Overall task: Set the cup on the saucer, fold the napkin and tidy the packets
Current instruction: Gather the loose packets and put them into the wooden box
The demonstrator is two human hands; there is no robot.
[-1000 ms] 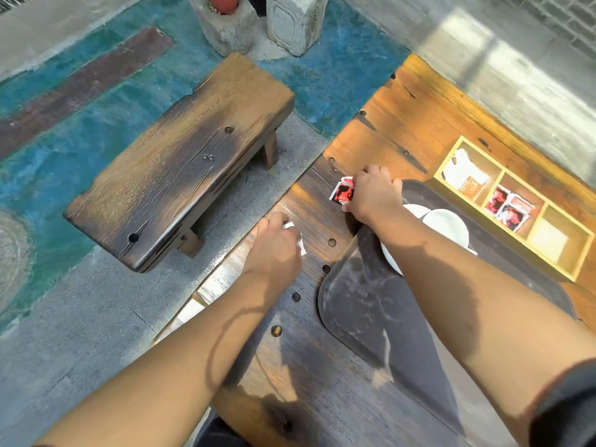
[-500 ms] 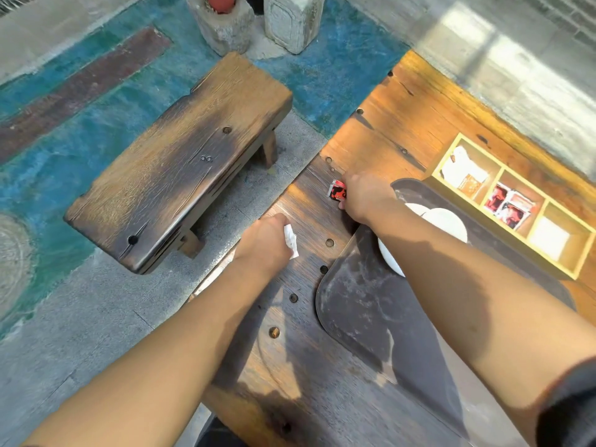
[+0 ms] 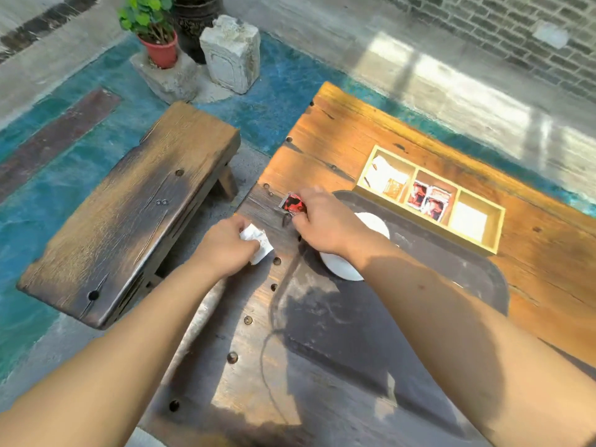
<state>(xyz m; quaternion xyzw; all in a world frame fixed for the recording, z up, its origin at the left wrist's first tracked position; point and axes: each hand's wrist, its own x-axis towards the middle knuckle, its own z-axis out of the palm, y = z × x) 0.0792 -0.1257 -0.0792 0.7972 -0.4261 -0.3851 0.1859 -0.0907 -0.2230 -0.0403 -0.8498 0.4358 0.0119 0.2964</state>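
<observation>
Your right hand point(image 3: 325, 224) is pinched on a red packet point(image 3: 294, 203) at the far left corner of the surface point(image 3: 338, 140); your left hand point(image 3: 225, 250) is closed on a white packet point(image 3: 262, 243) near the left edge. One per hand looks like a sweep, so both reach the organizer point(image 3: 477, 235) in one trip; red packets already sit in its middle bay. The saucer point(image 3: 338, 269) lies on the dark mat point(image 3: 403, 317) under your right wrist; I cannot see the cup or napkin. Versus 0.5 s ago: the red packet is lifted clear and more exposed, and the view is tilted up, showing a potted plant point(image 3: 151, 33).
</observation>
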